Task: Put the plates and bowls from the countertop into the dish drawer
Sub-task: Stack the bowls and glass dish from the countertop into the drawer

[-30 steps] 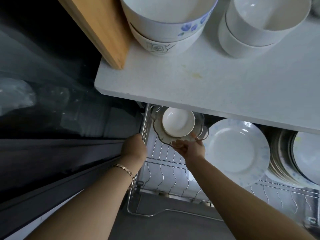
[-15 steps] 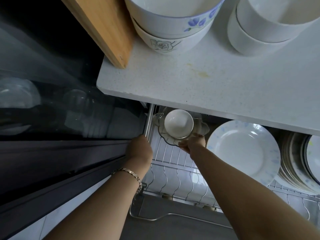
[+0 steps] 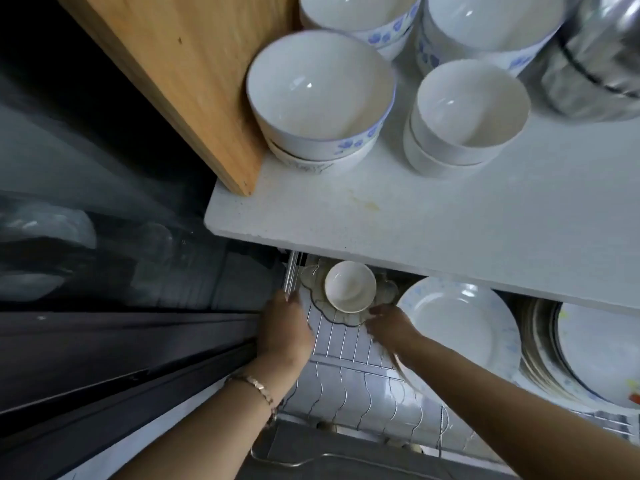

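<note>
- The drawer (image 3: 349,344) stands pulled out below the countertop (image 3: 450,230), with its wire rack showing.
- A small bowl (image 3: 350,286) sits upright inside a glass dish (image 3: 349,317) at the drawer's back left corner, partly under the counter edge.
- The right hand (image 3: 389,325) is at the dish's near right rim. Its fingers (image 3: 375,310) are spread and look released, with the tips touching the glass.
- The left hand (image 3: 285,327) rests at the drawer's left rail (image 3: 291,275). Only its back shows, so I cannot tell whether the fingers grasp the rail.
- A bracelet (image 3: 258,388) is on the left wrist.
- A large plate (image 3: 457,327) leans in the rack just right of the dish, and more plates (image 3: 540,348) stand behind it.
- On the countertop are a flowered bowl stack (image 3: 320,95) and a plain bowl stack (image 3: 471,112), with more bowls (image 3: 485,26) behind them.
- A steel pot (image 3: 595,57) stands at the far right.
- A wooden board (image 3: 187,74) lies beside the flowered stack, overhanging the counter's left edge.
</note>
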Motion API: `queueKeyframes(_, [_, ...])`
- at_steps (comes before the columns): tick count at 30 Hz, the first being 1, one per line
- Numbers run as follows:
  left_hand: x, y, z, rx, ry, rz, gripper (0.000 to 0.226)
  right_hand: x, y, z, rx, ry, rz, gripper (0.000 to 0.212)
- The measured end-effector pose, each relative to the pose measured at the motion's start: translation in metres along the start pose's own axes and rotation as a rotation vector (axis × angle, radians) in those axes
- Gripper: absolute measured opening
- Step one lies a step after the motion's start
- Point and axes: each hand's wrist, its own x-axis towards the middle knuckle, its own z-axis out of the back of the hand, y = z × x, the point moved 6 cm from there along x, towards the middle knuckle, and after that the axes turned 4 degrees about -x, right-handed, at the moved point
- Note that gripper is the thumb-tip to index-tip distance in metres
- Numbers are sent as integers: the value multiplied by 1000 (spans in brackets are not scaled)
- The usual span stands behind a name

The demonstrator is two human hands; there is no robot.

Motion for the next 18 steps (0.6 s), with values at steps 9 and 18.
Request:
queueKeyframes(9, [-35,-156,117,-913,-103,-363,30,-146,120,167,134,-34,272,28])
queueKeyframes(18, [5,-201,120,-1255,257,12,43,-97,142,186,691,-48,348,25])
